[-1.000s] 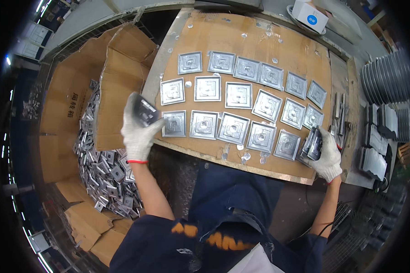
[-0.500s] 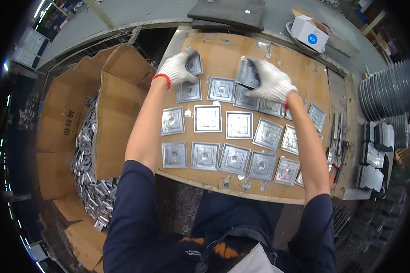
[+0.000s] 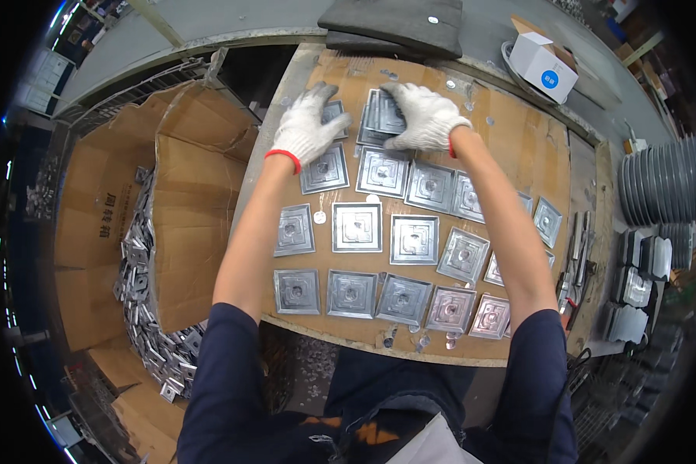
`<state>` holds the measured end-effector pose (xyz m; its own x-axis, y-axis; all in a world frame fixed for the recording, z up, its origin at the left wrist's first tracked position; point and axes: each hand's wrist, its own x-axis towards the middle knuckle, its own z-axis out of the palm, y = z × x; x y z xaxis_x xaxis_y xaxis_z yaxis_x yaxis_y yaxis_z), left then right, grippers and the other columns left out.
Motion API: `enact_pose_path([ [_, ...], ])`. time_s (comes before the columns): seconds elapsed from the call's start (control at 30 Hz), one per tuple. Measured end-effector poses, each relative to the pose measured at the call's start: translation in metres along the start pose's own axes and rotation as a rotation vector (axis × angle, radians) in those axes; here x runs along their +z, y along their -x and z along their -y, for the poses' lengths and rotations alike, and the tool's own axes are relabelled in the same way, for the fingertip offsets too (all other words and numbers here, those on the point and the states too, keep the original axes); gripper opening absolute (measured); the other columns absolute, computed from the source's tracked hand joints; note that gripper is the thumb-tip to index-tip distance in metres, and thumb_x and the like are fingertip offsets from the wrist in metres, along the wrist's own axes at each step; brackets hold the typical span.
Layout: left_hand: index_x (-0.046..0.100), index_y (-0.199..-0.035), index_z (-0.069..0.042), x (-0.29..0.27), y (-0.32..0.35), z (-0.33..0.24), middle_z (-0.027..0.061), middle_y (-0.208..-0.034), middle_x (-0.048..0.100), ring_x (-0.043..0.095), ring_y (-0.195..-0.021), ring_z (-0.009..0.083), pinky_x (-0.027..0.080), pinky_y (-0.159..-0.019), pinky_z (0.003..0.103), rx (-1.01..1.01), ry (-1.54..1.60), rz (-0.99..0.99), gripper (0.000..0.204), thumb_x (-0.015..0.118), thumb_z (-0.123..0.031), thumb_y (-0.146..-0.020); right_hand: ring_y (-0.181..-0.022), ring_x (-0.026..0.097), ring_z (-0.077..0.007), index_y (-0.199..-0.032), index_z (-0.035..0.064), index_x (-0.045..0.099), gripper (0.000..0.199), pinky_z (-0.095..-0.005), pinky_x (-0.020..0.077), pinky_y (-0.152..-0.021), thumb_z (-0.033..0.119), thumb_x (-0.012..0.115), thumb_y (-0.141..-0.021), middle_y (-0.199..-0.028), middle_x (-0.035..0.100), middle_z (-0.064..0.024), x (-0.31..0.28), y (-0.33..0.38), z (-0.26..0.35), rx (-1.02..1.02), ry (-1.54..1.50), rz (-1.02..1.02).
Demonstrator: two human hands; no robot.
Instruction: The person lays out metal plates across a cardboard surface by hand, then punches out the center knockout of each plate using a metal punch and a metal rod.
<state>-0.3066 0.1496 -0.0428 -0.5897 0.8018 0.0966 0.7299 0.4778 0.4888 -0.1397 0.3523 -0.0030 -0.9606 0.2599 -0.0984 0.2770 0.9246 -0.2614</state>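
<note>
At the far left of the cardboard-covered tabletop, my left hand (image 3: 308, 127) spreads its gloved fingers and thumb around a square metal plate (image 3: 333, 117), which it partly covers. To the right, my right hand (image 3: 425, 116), also in a white knit glove, grips a square metal plate (image 3: 393, 113) by its right side. Another plate (image 3: 370, 116) shows at the left, overlapped by the gripped one. Below the hands lie rows of similar plates (image 3: 382, 172) with raised square patterns and round centres. My right fingertips are partly hidden behind the plate.
A large cardboard box (image 3: 197, 224) with many small metal parts (image 3: 143, 309) stands left of the table. Dark pads (image 3: 394, 27) and a white carton (image 3: 544, 68) lie beyond the far edge. Tools (image 3: 578, 247) and stacked grey discs (image 3: 663, 176) are on the right.
My right hand has moved left with its plate, toward my left hand. My left hand stays around the far-left plate with its thumb spread. The whole view has shifted slightly.
</note>
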Motion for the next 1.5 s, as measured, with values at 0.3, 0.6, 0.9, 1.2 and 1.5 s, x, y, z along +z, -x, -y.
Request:
enact_pose_path([
  [0.3, 0.056, -0.157, -0.015, 0.051, 0.02, -0.039, 0.0208, -0.17, 0.043, 0.03, -0.159, 0.0504, 0.017, -0.131, 0.065, 0.092, -0.192, -0.048, 0.071, 0.064, -0.058, -0.1, -0.142, 0.056, -0.0382, -0.16, 0.0099, 0.046, 0.108, -0.0453, 0.0474, -0.119, 0.051, 0.092, -0.071, -0.153, 0.059, -0.0205, -0.025, 0.064, -0.044, 0.082, 0.1, 0.065],
  [0.6, 0.056, -0.158, -0.014, 0.03, 0.055, -0.045, 0.0165, -0.172, 0.043, 0.028, -0.162, 0.0447, 0.016, -0.134, 0.06, 0.012, -0.118, -0.102, 0.072, 0.061, -0.059, -0.102, -0.142, 0.056, -0.0375, -0.16, 0.0091, 0.046, 0.11, -0.0457, 0.0463, -0.12, 0.052, 0.093, -0.071, -0.149, 0.06, -0.0198, -0.043, 0.108, -0.089, 0.195, 0.093, 0.023],
  [0.9, 0.062, -0.152, -0.009, 0.029, 0.088, -0.096, 0.0194, -0.164, 0.053, 0.034, -0.161, 0.0433, 0.026, -0.132, 0.053, -0.044, 0.156, -0.15, 0.061, 0.072, -0.041, -0.101, -0.145, 0.054, -0.037, -0.16, 0.0087, 0.045, 0.113, -0.0451, 0.0445, -0.122, 0.052, 0.095, -0.069, -0.153, 0.058, -0.0198, -0.038, 0.158, -0.14, 0.286, 0.007, 0.032],
  [1.2, 0.056, -0.157, -0.012, 0.121, 0.031, -0.222, 0.0186, -0.168, 0.047, 0.031, -0.161, 0.0465, 0.021, -0.133, 0.057, 0.281, 0.179, 0.126, 0.067, 0.055, -0.054, -0.106, -0.147, 0.052, -0.0373, -0.162, 0.0071, 0.043, 0.119, -0.0431, 0.0445, -0.123, 0.053, 0.096, -0.066, -0.157, 0.055, -0.0213, -0.049, 0.201, -0.187, 0.351, 0.027, 0.036],
  [1.5, 0.057, -0.153, -0.013, 0.172, 0.03, -0.258, 0.0175, -0.166, 0.049, 0.039, -0.158, 0.0437, 0.02, -0.128, 0.071, 0.312, -0.305, 0.082, 0.062, 0.05, -0.053, -0.106, -0.141, 0.057, -0.0385, -0.163, 0.007, 0.042, 0.121, -0.0452, 0.0479, -0.119, 0.056, 0.094, -0.065, -0.15, 0.059, -0.0231, -0.059, 0.238, -0.229, 0.437, 0.063, 0.01],
])
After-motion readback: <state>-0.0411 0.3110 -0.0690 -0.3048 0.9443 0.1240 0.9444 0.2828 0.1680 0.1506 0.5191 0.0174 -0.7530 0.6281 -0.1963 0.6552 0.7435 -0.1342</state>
